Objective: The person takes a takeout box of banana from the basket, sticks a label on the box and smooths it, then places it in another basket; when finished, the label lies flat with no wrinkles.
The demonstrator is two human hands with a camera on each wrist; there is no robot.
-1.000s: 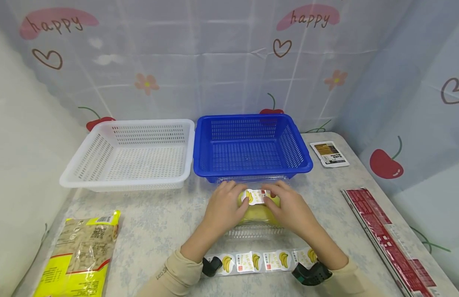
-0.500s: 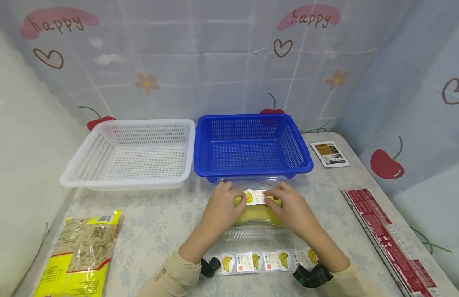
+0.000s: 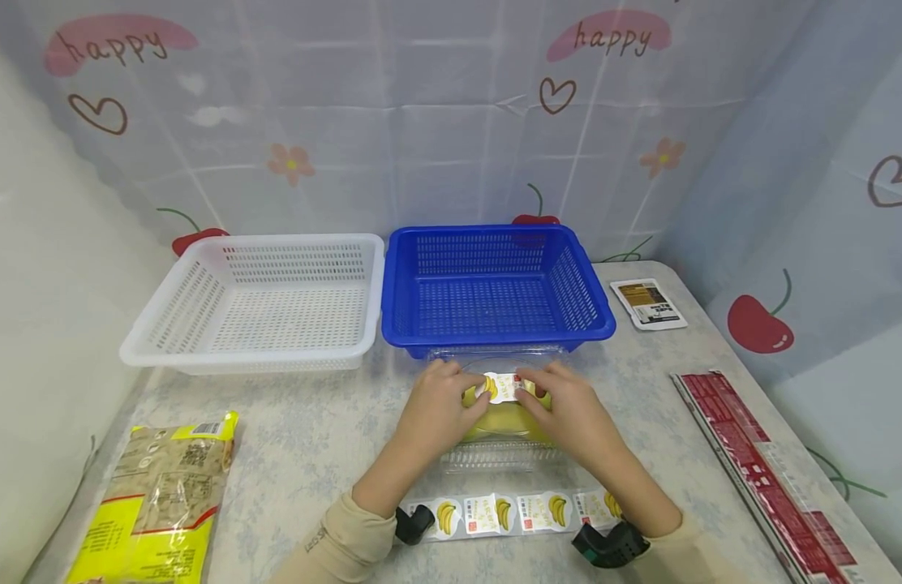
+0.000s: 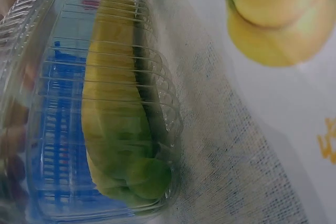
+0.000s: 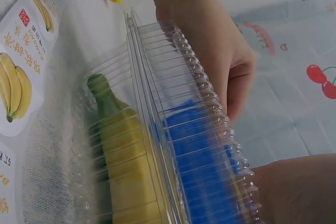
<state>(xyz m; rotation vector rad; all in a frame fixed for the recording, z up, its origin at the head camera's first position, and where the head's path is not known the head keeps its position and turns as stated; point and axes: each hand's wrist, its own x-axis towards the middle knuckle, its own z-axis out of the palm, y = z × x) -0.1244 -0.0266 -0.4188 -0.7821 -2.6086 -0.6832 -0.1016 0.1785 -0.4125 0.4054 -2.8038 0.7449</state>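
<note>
A clear plastic clamshell box (image 3: pixel 495 459) lies closed in front of the blue basket, with yellow-green bananas (image 3: pixel 504 422) inside. Over its lid is a white banana-print sticker (image 3: pixel 504 388). My left hand (image 3: pixel 432 410) pinches the sticker's left end between thumb and index finger, and my right hand (image 3: pixel 578 410) pinches the right end. In the left wrist view, a banana (image 4: pixel 113 93) shows through the ribbed box wall. The right wrist view has a banana (image 5: pixel 123 150) behind the box side, with the left hand (image 5: pixel 215 40) beyond the lid. The sticker's underside is hidden.
A strip of banana stickers (image 3: pixel 491 516) lies nearest me, below the box. Behind stand a white basket (image 3: pixel 250 357) and a blue basket (image 3: pixel 495 334). A yellow food bag (image 3: pixel 166 487) lies left; a small white packet (image 3: pixel 648 303) and long red packaging (image 3: pixel 758 470) lie right.
My fingertips have shifted slightly: the thumbs lifted to the sticker's very ends half a second ago and now overlap its ends again. The box has stayed nearly in place.
</note>
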